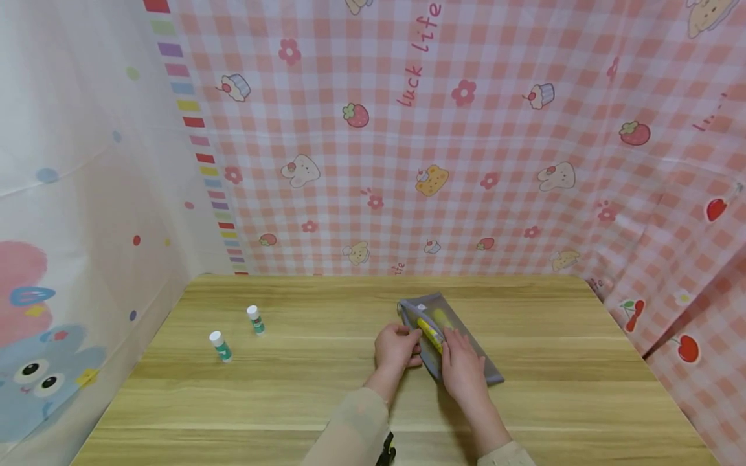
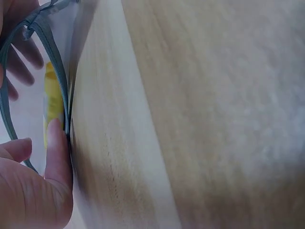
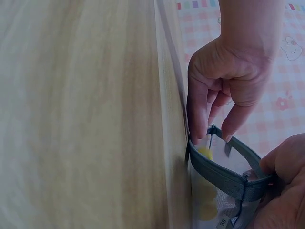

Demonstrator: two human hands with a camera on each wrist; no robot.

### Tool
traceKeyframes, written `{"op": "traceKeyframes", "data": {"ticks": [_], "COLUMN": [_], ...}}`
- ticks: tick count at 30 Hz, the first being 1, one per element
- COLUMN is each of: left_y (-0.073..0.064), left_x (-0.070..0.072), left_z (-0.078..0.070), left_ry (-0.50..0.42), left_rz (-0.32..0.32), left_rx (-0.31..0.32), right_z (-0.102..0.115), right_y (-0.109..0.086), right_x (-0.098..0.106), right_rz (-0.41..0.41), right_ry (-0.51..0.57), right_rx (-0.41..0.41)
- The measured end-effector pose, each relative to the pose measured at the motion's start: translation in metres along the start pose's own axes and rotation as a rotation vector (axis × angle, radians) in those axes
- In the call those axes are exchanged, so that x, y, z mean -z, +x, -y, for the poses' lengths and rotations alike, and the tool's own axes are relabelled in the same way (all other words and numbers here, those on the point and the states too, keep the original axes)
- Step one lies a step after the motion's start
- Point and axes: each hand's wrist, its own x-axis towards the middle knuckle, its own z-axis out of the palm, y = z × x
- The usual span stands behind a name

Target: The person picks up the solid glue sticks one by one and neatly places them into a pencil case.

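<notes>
A grey mesh zipper pouch (image 1: 474, 353) lies slanted on the table with its mouth spread apart. A yellow tube-like thing (image 2: 53, 102) sits in the mouth, and more yellow shows through the mesh. My right hand (image 1: 464, 370) holds the pouch's rim; in the right wrist view its thumb and fingers (image 3: 272, 160) pinch the edge. My left hand (image 1: 397, 348) is at the left side of the mouth. Its straight index finger (image 2: 58, 148) reaches in beside the yellow thing, while the thumb stands apart near the opposite rim.
Two white-capped glue sticks with green labels stand on the left of the table, one nearer (image 1: 221, 347) and one farther back (image 1: 256, 320). A pink checked curtain (image 1: 384, 149) hangs behind the wooden table (image 1: 315, 382). A pale patterned curtain (image 1: 87, 194) hangs at the left.
</notes>
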Motion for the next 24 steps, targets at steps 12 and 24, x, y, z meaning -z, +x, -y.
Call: {"op": "traceKeyframes", "data": {"ticks": [12,24], "left_y": [-0.005,-0.017], "left_x": [0.003,0.012], "left_z": [-0.001,-0.005], "left_ry": [-0.016,-0.155], "left_rz": [0.037,0.074], "left_rx": [0.001,-0.036], "right_z": [0.001,0.000], "right_y": [0.000,0.000], "right_x": [0.002,0.001], "right_rz": [-0.006,-0.019], "right_ry": [-0.003,0.000], "right_rx": [-0.002,0.010]}}
